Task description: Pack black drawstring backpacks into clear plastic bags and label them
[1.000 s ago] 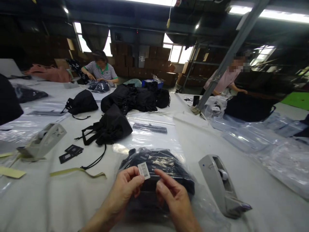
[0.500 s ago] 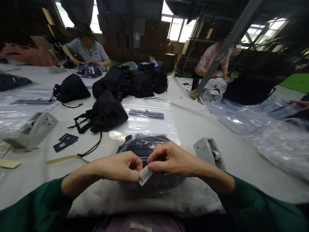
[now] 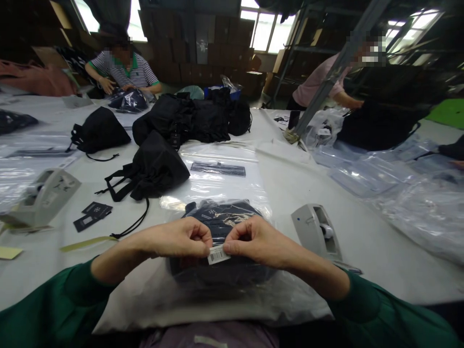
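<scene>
A small white barcode label [image 3: 218, 254] is pinched at both ends, over a dark item in a clear plastic bag [image 3: 221, 212]. My left hand [image 3: 184, 238] closes on the label's left end between thumb and index finger. On its right end, my right hand [image 3: 255, 239] has a similar pinch. The label lies nearly level, its barcode facing up. Beneath both hands, the bagged item rests on white plastic at the table's near edge. Flat clear bags with a dark printed panel [image 3: 218, 169] lie just beyond it.
Black drawstring bags [image 3: 154, 166] lie left and beyond. Tape dispensers [image 3: 316, 232] stand on both sides. Black tags [image 3: 92, 216] lie at left. Clear plastic [image 3: 427, 217] is heaped at right. Two people work across the table [image 3: 286, 179], near a slanted metal post [image 3: 328, 79].
The label has turned from slanted to nearly level and my hands have risen slightly. The person at right leans further right, arm extended to the black cloth.
</scene>
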`<control>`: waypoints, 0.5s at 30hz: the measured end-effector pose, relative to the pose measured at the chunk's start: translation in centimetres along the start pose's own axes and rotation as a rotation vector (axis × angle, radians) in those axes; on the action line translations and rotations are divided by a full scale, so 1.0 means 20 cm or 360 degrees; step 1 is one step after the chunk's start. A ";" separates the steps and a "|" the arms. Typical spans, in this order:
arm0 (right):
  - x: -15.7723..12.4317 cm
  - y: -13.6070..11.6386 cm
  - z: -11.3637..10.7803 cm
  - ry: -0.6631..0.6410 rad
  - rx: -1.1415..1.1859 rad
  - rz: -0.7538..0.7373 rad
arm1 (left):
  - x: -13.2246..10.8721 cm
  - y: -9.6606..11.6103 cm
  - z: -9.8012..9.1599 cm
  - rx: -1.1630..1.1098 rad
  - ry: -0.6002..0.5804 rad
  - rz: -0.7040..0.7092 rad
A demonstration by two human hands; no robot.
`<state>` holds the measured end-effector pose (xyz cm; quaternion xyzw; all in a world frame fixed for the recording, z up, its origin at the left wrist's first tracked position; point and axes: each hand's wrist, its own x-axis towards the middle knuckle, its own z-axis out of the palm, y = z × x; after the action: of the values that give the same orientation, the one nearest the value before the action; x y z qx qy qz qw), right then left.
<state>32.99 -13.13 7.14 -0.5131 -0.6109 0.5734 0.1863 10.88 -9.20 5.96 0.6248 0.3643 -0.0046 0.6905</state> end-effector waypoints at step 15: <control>-0.01 0.05 -0.11 0.0333 0.0402 -0.0095 | 0.19 -0.12 -0.12 0.1232 0.0990 0.0798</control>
<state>35.24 -12.32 6.86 -0.5240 -0.5263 0.5834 0.3288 11.39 -6.03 2.02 0.8724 0.3630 0.2110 0.2505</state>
